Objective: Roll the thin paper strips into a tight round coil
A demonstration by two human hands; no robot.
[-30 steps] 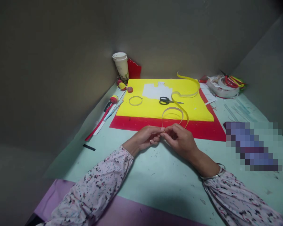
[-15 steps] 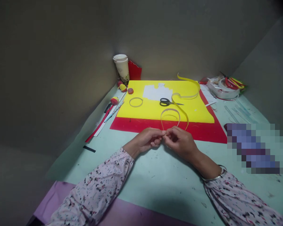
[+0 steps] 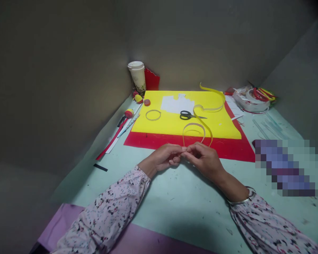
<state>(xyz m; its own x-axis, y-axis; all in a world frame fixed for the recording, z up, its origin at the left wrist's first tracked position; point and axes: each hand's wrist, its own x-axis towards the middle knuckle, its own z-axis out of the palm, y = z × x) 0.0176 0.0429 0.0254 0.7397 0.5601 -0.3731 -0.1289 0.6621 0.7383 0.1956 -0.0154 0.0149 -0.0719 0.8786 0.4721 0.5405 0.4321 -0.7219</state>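
Observation:
A narrow yellow paper strip (image 3: 208, 129) is bent into a loop in front of my fingertips, and its long tail curls away over the yellow sheets. My left hand (image 3: 167, 157) pinches the strip's end between thumb and fingers. Close against it, my right hand (image 3: 204, 159) is also closed on the strip, thumb and fingers pressed together. The exact spot they grip is hidden by the fingertips. Just beyond lie black-handled scissors (image 3: 186, 115) and a thin closed ring (image 3: 153, 115), both on the yellow sheets (image 3: 172, 127).
A red sheet (image 3: 238, 153) lies under the yellow ones, with a torn white paper (image 3: 176, 104) on top. A lidded paper cup (image 3: 137, 77) stands at the back left, near small red-and-yellow rolls (image 3: 129, 113). A plastic tub of strips (image 3: 250, 100) sits back right; a blurred-out object (image 3: 283, 167) lies right.
The loop has shifted slightly to the right and changed shape a little. My right fingers have moved a bit at the pinch; my left hand is almost still.

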